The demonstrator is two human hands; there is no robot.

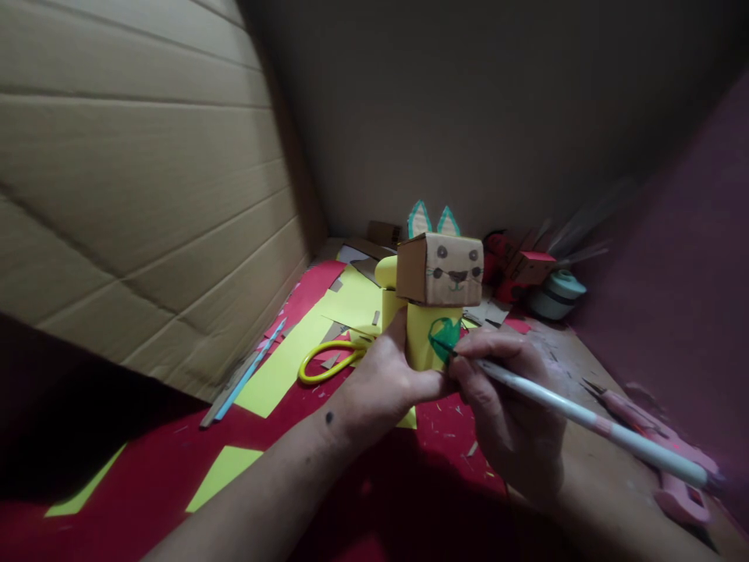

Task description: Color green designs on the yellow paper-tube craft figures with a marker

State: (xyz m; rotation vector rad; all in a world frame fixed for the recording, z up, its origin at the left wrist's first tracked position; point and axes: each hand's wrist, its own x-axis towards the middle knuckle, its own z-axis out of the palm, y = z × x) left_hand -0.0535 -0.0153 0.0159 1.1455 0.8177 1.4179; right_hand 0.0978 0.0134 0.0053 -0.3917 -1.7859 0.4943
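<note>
My left hand (398, 371) is wrapped round the yellow paper body of a cardboard animal figure (441, 269), holding it upright. The figure has a box head with a drawn face and two pointed ears edged in teal. On its body is a green heart shape (445, 337), partly filled in. In my right hand (509, 390) a long white-handled paintbrush (585, 410) is pinched near its front end, its dark tip touching the green patch. The yellow-handled scissors (331, 363) lie just left of the figure, their blades mostly hidden.
Yellow paper pieces (281, 359) and scraps cover the red surface. A big cardboard panel (146, 195) leans in from the left, with thin blue sticks (251, 371) below. A red figure (527, 269) and a pale tape roll (559, 295) stand behind; pink pliers-like tools (655, 429) lie right.
</note>
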